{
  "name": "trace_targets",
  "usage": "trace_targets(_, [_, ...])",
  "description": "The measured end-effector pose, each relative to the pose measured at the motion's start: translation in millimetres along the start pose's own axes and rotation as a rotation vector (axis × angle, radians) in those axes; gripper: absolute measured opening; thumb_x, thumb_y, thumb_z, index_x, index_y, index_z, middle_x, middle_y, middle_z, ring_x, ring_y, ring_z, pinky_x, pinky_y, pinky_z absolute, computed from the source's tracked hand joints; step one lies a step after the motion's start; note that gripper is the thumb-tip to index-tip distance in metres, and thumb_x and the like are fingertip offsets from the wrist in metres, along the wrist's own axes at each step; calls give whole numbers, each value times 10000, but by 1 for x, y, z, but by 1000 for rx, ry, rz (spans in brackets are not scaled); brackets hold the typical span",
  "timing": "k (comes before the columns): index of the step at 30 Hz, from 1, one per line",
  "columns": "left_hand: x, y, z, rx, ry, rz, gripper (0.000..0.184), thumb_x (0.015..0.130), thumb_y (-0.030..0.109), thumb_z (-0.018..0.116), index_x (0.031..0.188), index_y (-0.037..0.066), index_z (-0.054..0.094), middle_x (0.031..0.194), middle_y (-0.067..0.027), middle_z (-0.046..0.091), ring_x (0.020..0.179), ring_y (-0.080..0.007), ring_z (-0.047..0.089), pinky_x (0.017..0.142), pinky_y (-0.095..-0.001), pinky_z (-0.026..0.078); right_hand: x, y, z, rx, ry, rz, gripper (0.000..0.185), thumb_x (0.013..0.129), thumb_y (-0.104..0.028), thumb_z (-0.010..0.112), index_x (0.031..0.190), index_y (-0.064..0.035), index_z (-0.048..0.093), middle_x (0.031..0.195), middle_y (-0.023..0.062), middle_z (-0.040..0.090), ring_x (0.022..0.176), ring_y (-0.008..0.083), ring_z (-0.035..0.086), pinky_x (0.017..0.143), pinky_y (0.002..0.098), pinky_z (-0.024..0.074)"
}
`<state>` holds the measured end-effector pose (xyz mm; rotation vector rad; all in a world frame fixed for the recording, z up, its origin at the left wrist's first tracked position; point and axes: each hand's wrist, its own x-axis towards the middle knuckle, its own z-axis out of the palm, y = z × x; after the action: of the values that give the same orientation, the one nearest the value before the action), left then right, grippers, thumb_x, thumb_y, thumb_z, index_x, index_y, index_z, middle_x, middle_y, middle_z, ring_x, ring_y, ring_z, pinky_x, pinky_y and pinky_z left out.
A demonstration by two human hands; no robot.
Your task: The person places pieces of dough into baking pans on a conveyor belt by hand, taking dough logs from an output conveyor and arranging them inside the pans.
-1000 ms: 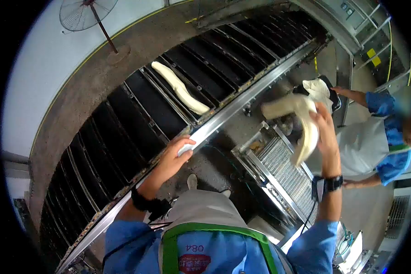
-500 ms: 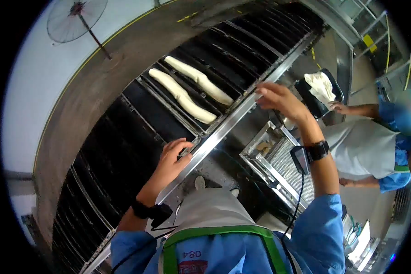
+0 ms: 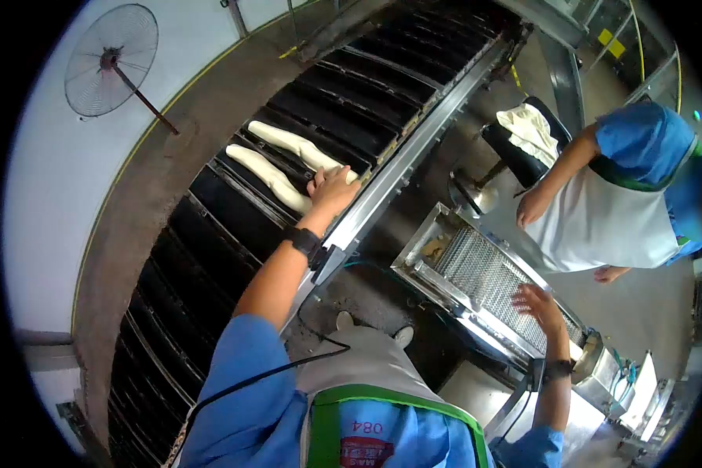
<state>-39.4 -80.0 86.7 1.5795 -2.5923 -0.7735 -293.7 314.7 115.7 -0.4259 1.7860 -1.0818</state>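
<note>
Two long pale dough strips lie side by side in neighbouring black trays. My left hand (image 3: 334,193) is on the near end of the right-hand dough strip (image 3: 288,142), its fingers bent round the dough and hiding part of it. The left-hand dough strip (image 3: 267,176) ends just beside this hand. Over the metal mesh belt (image 3: 483,269), my right hand (image 3: 537,304) is raised with its fingers apart and holds nothing.
A curved row of black trays (image 3: 222,222) runs along a metal rail (image 3: 390,183). At the right, a co-worker in a white apron (image 3: 600,226) stands near a black tub (image 3: 515,156) with pale dough (image 3: 530,129). A fan (image 3: 111,58) stands at the upper left.
The right-hand dough strip left my right hand and came to lie in a tray. My left hand moved from the rail onto it; my right hand drew back to the mesh belt. The co-worker leaned closer.
</note>
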Motion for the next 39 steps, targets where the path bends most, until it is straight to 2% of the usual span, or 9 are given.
trace_targets(7, [30, -37, 29, 98, 122, 145, 484, 729, 461, 398, 1005, 87, 533, 959, -164, 548, 889, -309, 510, 757, -426, 348, -58, 72, -45, 49, 192, 33, 371, 812, -279, 487, 1039, 15, 476, 865, 99, 567, 762, 162, 549, 639, 270, 452])
trace_targets(10, [-38, 11, -9, -336, -4, 162, 325, 758, 288, 465, 899, 11, 557, 754, -126, 576, 715, -283, 524, 606, -410, 370, -76, 94, -54, -141, 276, 42, 416, 794, -334, 494, 1006, 24, 505, 881, 107, 561, 800, 171, 529, 661, 276, 449])
trace_targets(13, [-12, -66, 23, -294, 35, 262, 471, 774, 299, 475, 1153, 29, 405, 1222, -176, 324, 1150, -289, 269, 950, -340, 206, -71, 108, -70, -172, 212, 137, 377, 791, -325, 486, 1023, -29, 512, 925, 114, 547, 813, 201, 535, 634, 325, 479])
trace_targets(19, [-50, -91, 30, -83, 119, 201, 473, 775, 283, 480, 1172, 43, 383, 1282, -185, 235, 1190, -305, 213, 959, -351, 186, -80, 153, -66, -157, 279, 272, 273, 791, -240, 464, 945, -25, 533, 846, 118, 574, 729, 220, 564, 649, 331, 472])
trace_targets(23, [-81, -61, 20, -66, 128, 169, 451, 769, 250, 496, 1164, 57, 397, 1290, -183, 222, 1196, -309, 204, 960, -355, 185, -63, 208, -99, -816, 660, -127, 326, 681, -101, 532, 1000, -43, 502, 934, 184, 537, 839, 321, 525, 737, 369, 419])
trace_targets(27, [-132, -33, 6, -106, 90, 63, 448, 741, 209, 489, 1152, 48, 410, 1218, -155, 323, 1142, -304, 287, 945, -357, 223, -76, 195, -141, -994, 821, 88, 475, 709, -245, 591, 1117, -60, 435, 1063, 183, 474, 994, 312, 437, 860, 375, 351])
trace_targets(29, [-144, -40, 9, 26, 129, 100, 457, 757, 253, 472, 1159, 50, 389, 1263, -169, 266, 1160, -315, 261, 943, -367, 229, -75, 229, -179, -1228, 746, 118, 480, 721, -381, 553, 1106, -112, 456, 1137, 119, 442, 1067, 251, 394, 893, 417, 297])
trace_targets(34, [-168, -39, 2, -159, 44, 30, 407, 770, 233, 519, 1119, 54, 410, 1252, -159, 278, 1160, -302, 267, 929, -364, 249, -55, 224, -206, -1360, 592, 354, 331, 685, -251, 561, 1007, -189, 515, 1081, 73, 453, 1032, 301, 393, 805, 441, 367])
trace_targets(39, [-202, -34, -20, -352, 26, 38, 373, 787, 246, 504, 1107, 68, 428, 1260, -148, 271, 1175, -288, 253, 931, -355, 247, -53, 180, -217, -1236, 161, 84, 414, 573, -157, 632, 950, -19, 533, 919, 158, 557, 824, 264, 542, 712, 355, 434])
